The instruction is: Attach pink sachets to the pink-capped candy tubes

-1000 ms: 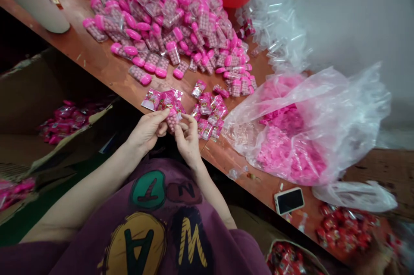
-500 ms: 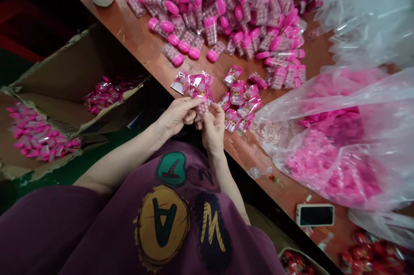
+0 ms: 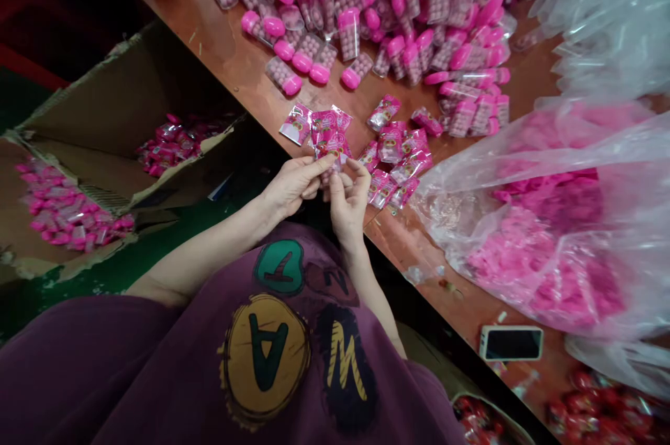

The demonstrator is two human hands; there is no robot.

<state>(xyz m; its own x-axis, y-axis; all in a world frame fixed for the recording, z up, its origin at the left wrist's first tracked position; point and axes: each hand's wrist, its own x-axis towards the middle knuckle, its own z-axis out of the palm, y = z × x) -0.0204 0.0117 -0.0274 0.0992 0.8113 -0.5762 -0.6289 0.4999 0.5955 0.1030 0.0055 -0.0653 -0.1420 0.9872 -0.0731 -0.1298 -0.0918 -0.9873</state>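
My left hand [image 3: 294, 183] and my right hand [image 3: 348, 195] meet at the near edge of the wooden table [image 3: 230, 68]. Both pinch one small pink candy packet [image 3: 331, 148], a printed wrapper with a candy tube partly inside it. Just beyond my fingers lie more pink printed packets [image 3: 396, 152]. Farther back spreads a big heap of clear candy tubes with pink caps [image 3: 387, 12].
A large clear bag of pink pieces [image 3: 549, 236] lies at the right, with a phone [image 3: 511, 343] near the table edge below it. Left of the table, open cardboard boxes [image 3: 105, 117] hold wrapped packets [image 3: 172, 141]. Red sweets [image 3: 601, 403] lie at the lower right.
The view has swung left and down, bringing the cardboard boxes into sight. My hands stay together on the packet, with the wrapper drawn further over the tube.
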